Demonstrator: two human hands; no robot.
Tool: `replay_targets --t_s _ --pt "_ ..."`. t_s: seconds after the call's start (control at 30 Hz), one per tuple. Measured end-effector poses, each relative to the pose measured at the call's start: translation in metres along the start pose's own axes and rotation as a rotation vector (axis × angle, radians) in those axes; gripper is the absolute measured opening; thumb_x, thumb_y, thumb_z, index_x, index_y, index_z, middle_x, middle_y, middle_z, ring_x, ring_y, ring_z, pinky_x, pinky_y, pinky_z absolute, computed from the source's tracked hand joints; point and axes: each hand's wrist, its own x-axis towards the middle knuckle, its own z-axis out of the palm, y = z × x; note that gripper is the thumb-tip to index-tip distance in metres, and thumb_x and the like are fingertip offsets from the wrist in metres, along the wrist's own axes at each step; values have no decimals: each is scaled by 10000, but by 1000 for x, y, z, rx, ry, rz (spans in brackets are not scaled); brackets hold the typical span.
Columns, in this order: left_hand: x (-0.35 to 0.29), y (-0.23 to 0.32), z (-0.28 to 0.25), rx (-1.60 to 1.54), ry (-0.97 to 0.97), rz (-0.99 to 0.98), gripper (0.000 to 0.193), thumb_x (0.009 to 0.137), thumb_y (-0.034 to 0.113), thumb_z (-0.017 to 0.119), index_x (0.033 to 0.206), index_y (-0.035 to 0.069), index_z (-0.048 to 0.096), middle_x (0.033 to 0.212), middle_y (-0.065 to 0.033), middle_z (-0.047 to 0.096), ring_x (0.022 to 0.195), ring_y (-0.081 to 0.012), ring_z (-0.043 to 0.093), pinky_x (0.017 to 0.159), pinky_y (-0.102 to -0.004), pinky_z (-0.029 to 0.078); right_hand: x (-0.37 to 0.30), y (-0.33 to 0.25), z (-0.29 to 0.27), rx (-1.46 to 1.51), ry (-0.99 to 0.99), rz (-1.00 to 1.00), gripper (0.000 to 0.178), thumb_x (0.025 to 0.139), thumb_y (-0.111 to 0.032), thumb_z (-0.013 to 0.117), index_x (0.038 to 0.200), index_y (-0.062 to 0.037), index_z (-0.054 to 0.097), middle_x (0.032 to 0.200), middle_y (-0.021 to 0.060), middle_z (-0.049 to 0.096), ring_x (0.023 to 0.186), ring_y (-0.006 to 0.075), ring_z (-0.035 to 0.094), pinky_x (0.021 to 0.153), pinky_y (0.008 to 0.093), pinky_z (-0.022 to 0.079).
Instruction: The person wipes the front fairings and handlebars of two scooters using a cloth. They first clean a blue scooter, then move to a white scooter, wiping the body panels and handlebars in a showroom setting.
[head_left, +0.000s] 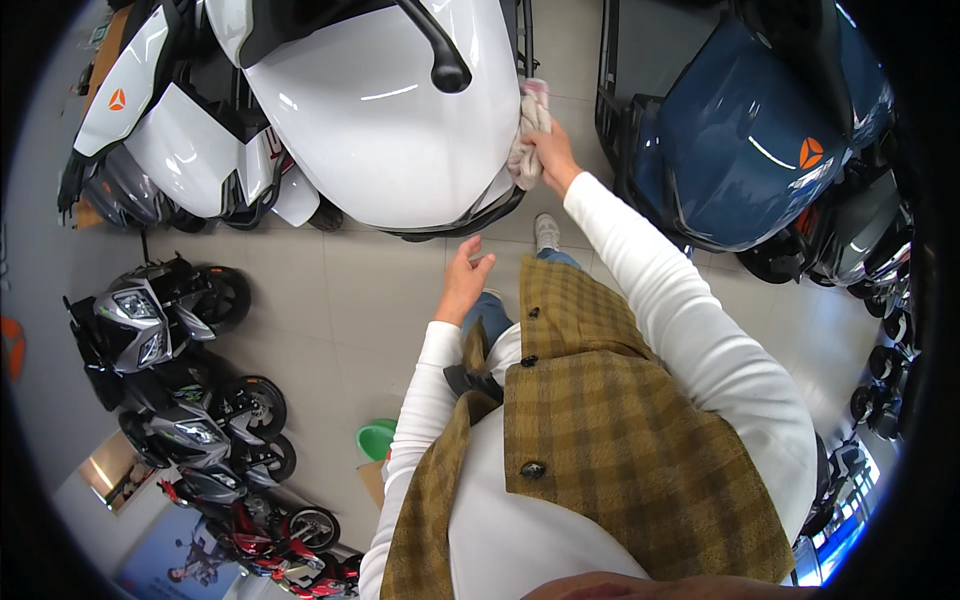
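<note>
My right hand [555, 158] grips a crumpled pale cloth with a pinkish end [530, 135]. The cloth lies against the right side edge of a large white vehicle front [390, 120], which has a glossy curved panel and a dark lower trim. A black arm with a rounded end [450, 72] reaches over the top of that panel. Lower down, my left hand [465, 278] hangs in the air just below the vehicle's front edge, touching nothing, its fingers loosely apart.
A dark blue vehicle [760, 140] stands to the right across a narrow gap. White scooters [190, 140] are at the upper left. Several motorcycles [210, 430] line the left side, and more vehicles stand along the right. A green basin [376, 440] sits on the tiled floor.
</note>
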Motion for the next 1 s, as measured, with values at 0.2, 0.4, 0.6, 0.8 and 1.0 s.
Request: replay_targets --t_s 0.2,0.4,0.6,0.8,1.0 --pt "-10 -15 -21 30 -92 -30 603 967 242 706 1488 16 503 1432 -229 598 1195 -277 655 988 -373 528 2 66 16 36 195 37 536 803 73 538 1333 14 588 1184 164 697 1062 314 680 906 408 542" --pt "-19 -42 -33 60 -56 -39 585 959 215 707 1466 0 509 1394 -231 617 1178 -290 667 966 -383 541 -84 143 48 -134 307 71 515 791 7 585 1305 13 572 1221 201 684 1134 360 658 955 407 514" --pt "-8 -55 -39 214 -55 -87 516 932 171 704 1393 -6 559 1343 -217 646 1089 -277 710 915 -370 556 -136 128 31 94 -23 435 533 733 51 571 1266 59 580 1092 135 673 943 273 675 817 379 571" --pt "-3 -37 -20 180 -134 21 483 946 191 673 1380 4 575 1359 -188 648 1076 -267 713 930 -371 550 -112 57 -25 64 191 74 607 752 79 519 1355 9 546 1159 144 684 978 267 703 846 369 593" --pt "10 -14 3 162 -158 14 468 955 195 655 1378 10 576 1369 -193 646 1095 -271 708 959 -380 543 -49 47 -36 -1080 -124 -214 462 830 -95 664 1288 -155 678 1151 130 670 1087 327 650 941 423 512"
